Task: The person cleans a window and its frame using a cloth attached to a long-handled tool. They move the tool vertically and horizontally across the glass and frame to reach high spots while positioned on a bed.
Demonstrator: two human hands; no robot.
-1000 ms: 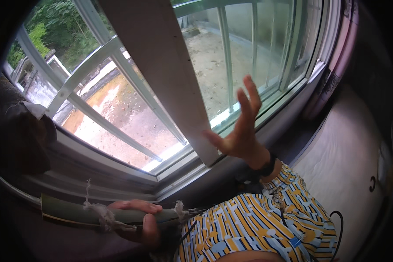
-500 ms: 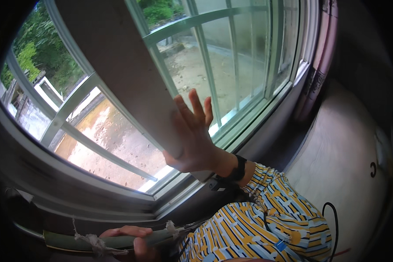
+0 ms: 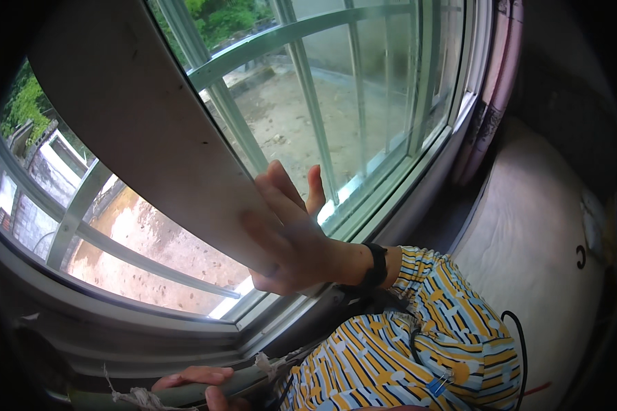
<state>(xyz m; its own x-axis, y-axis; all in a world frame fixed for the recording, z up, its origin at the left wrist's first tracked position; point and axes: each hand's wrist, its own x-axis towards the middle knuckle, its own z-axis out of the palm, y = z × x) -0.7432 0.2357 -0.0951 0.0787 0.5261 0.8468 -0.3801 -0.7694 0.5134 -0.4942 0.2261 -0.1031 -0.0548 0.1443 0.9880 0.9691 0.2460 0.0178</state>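
My right hand (image 3: 291, 240), with a black band (image 3: 376, 266) on the wrist, presses against the edge of a broad pale window sash (image 3: 151, 116). Its fingers are stretched out and partly spread, some of them blurred against the sash and the glass. At the lower left, my left hand (image 3: 195, 377) is closed round a greenish pole (image 3: 243, 379), its fingers over the top and the thumb on the near side. Ragged whitish cloth strips (image 3: 144, 397) are tied on the pole beside that hand. The pole's left end is dim near the rim.
Metal window bars (image 3: 308, 103) stand beyond the glass, with a dirt yard (image 3: 281, 123) outside. Below runs the window track (image 3: 377, 198). A pink pipe (image 3: 493, 103) rises at the right, near a pale panel (image 3: 538, 226). A black cable (image 3: 517, 342) loops by my striped sleeve (image 3: 445, 294).
The sash's upper part now sits further left in view and looks wider. My right hand is slightly lower and its fingers are closer together. My left hand and the pole appear lower.
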